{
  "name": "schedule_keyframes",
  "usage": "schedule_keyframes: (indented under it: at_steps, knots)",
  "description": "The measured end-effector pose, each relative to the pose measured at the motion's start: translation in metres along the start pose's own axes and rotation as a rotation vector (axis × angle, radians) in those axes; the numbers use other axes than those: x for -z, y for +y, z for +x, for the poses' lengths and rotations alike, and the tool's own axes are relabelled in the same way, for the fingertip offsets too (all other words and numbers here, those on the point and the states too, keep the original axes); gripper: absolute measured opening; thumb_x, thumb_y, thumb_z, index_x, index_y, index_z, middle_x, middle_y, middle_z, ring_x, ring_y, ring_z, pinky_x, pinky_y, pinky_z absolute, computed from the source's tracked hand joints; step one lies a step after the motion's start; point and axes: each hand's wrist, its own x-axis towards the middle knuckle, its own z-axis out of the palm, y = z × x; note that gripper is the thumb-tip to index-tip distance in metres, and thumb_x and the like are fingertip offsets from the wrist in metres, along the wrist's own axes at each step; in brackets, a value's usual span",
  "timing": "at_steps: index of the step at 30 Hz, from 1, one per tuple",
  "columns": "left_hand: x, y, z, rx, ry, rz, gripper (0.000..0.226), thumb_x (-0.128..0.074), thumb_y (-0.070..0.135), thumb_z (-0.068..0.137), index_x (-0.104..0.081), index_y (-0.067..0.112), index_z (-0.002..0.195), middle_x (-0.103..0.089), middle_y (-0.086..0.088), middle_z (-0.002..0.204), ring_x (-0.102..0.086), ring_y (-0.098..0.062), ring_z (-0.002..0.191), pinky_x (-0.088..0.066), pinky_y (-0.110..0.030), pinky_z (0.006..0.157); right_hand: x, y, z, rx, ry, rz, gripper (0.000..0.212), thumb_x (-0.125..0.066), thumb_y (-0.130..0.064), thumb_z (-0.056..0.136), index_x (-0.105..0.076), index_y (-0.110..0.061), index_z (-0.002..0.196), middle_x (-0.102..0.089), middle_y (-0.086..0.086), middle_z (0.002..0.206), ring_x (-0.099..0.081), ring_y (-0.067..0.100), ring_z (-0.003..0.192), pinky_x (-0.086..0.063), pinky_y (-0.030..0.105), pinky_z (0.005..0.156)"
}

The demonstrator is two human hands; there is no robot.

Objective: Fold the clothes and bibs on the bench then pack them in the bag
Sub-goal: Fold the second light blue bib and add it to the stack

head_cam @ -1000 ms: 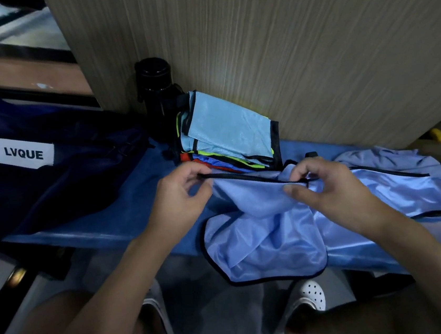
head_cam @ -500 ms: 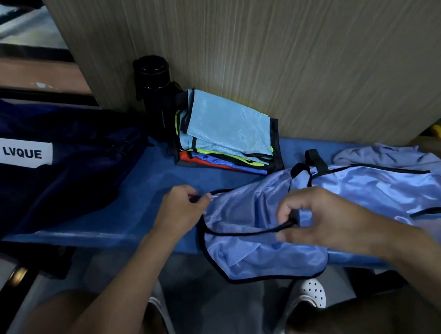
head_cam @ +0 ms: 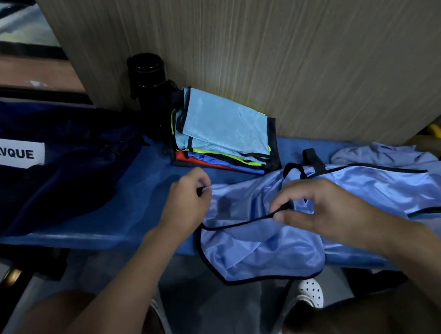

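Observation:
A light blue bib point(head_cam: 348, 193) with black trim lies crumpled on the blue bench point(head_cam: 126, 216), its lower part hanging over the front edge. My left hand point(head_cam: 187, 198) pinches the bib's left corner. My right hand point(head_cam: 314, 208) pinches the black trim near the bib's middle. A stack of folded bibs point(head_cam: 223, 130), light blue on top with yellow, blue and red below, leans against the wall behind. The dark navy bag point(head_cam: 49, 169) with a white "LVQUE" label lies on the bench at the left.
A black cylindrical bottle point(head_cam: 150, 92) stands against the wood-grain wall beside the folded stack. A pale blue garment point(head_cam: 394, 158) lies bunched at the bench's right end. My white clogs point(head_cam: 303, 297) rest on the floor below the bench edge.
My right hand has pulled the black-trimmed edge toward me and down onto the bib's middle. My left hand has dropped slightly, still gripping the left corner. The bib now lies flatter.

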Motion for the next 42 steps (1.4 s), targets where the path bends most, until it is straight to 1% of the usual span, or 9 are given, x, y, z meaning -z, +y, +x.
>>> schedule_keyframes:
  at_steps: [4, 9, 15, 25, 29, 32, 35, 39, 42]
  knots:
    - [0.003, 0.014, -0.004, -0.093, 0.014, -0.212, 0.030, -0.064, -0.004, 0.089, -0.068, 0.026, 0.087, -0.071, 0.003, 0.087, -0.068, -0.016, 0.080, -0.055, -0.035, 0.072, -0.001, 0.001, 0.007, 0.054, 0.074, 0.021, 0.016, -0.074, -0.002, 0.084, -0.075, -0.018, 0.085, -0.065, -0.019, 0.086, -0.062, 0.003, 0.083, -0.041, 0.009, 0.077]
    - [0.005, 0.036, -0.021, -0.353, -0.074, -0.442, 0.015, -0.064, 0.007, 0.091, -0.074, 0.007, 0.102, -0.068, -0.004, 0.104, -0.066, -0.013, 0.100, -0.050, -0.021, 0.085, -0.002, 0.001, 0.016, 0.059, 0.191, 0.023, 0.014, -0.076, -0.005, 0.082, -0.073, -0.018, 0.083, -0.062, -0.002, 0.084, -0.060, 0.009, 0.081, -0.041, 0.013, 0.076]
    - [0.004, 0.046, -0.035, -0.424, -0.040, -0.486, 0.030, -0.075, 0.029, 0.081, -0.075, 0.006, 0.100, -0.069, -0.003, 0.104, -0.067, -0.020, 0.102, -0.054, -0.031, 0.089, -0.003, 0.000, 0.030, 0.014, 0.276, 0.016, 0.014, -0.078, -0.017, 0.081, -0.065, -0.013, 0.078, -0.063, -0.003, 0.080, -0.060, 0.011, 0.078, -0.044, 0.019, 0.074]
    - [-0.006, 0.045, -0.029, -0.391, -0.001, -0.576, 0.009, -0.078, 0.014, 0.078, -0.075, 0.018, 0.086, -0.068, 0.008, 0.091, -0.067, -0.015, 0.086, -0.051, -0.027, 0.080, -0.003, -0.003, 0.043, -0.029, 0.105, 0.180, 0.011, -0.076, -0.012, 0.081, -0.068, -0.017, 0.076, -0.066, -0.004, 0.120, -0.057, -0.004, 0.116, -0.041, 0.016, 0.099]
    - [-0.003, 0.047, -0.030, -0.330, -0.023, -0.619, 0.021, -0.073, -0.003, 0.082, -0.070, 0.018, 0.083, -0.070, 0.005, 0.086, -0.068, -0.013, 0.083, -0.052, -0.023, 0.080, -0.005, 0.000, 0.047, -0.017, 0.150, 0.164, 0.012, -0.077, -0.008, 0.080, -0.066, -0.008, 0.078, -0.071, 0.002, 0.089, -0.065, 0.009, 0.086, -0.049, 0.017, 0.080]
    - [-0.005, 0.049, -0.032, -0.278, -0.031, -0.622, 0.028, -0.072, -0.005, 0.083, -0.068, 0.022, 0.093, -0.072, 0.003, 0.088, -0.069, -0.011, 0.086, -0.053, -0.023, 0.082, -0.008, 0.002, 0.048, -0.014, 0.187, 0.138, 0.018, -0.079, -0.008, 0.079, -0.062, -0.007, 0.077, -0.062, -0.001, 0.073, -0.053, 0.003, 0.064, -0.043, 0.015, 0.065]
    - [-0.007, 0.048, -0.031, -0.211, -0.082, -0.604, 0.037, -0.077, 0.008, 0.082, -0.066, 0.030, 0.110, -0.072, 0.005, 0.098, -0.069, -0.010, 0.100, -0.052, -0.022, 0.089, -0.010, 0.004, 0.047, 0.002, 0.213, 0.084, 0.021, -0.080, -0.009, 0.078, -0.060, -0.009, 0.077, -0.057, -0.006, 0.071, -0.051, 0.000, 0.064, -0.040, 0.011, 0.064]
    - [-0.008, 0.049, -0.030, -0.213, -0.137, -0.544, 0.005, -0.074, 0.006, 0.088, -0.074, 0.011, 0.089, -0.066, -0.018, 0.076, -0.059, -0.015, 0.069, -0.049, -0.037, 0.064, -0.008, 0.007, 0.045, 0.005, 0.239, 0.050, 0.015, -0.079, -0.009, 0.080, -0.064, -0.010, 0.081, -0.062, -0.005, 0.078, -0.055, 0.003, 0.072, -0.042, 0.013, 0.069]
    - [-0.007, 0.048, -0.030, -0.205, -0.131, -0.487, 0.004, -0.072, 0.007, 0.089, -0.073, 0.007, 0.085, -0.067, -0.015, 0.074, -0.058, -0.014, 0.066, -0.050, -0.041, 0.064, -0.004, 0.010, 0.042, -0.021, 0.195, 0.058, 0.015, -0.072, -0.005, 0.086, -0.065, -0.015, 0.097, -0.064, -0.012, 0.091, -0.059, -0.006, 0.084, -0.041, 0.008, 0.076]
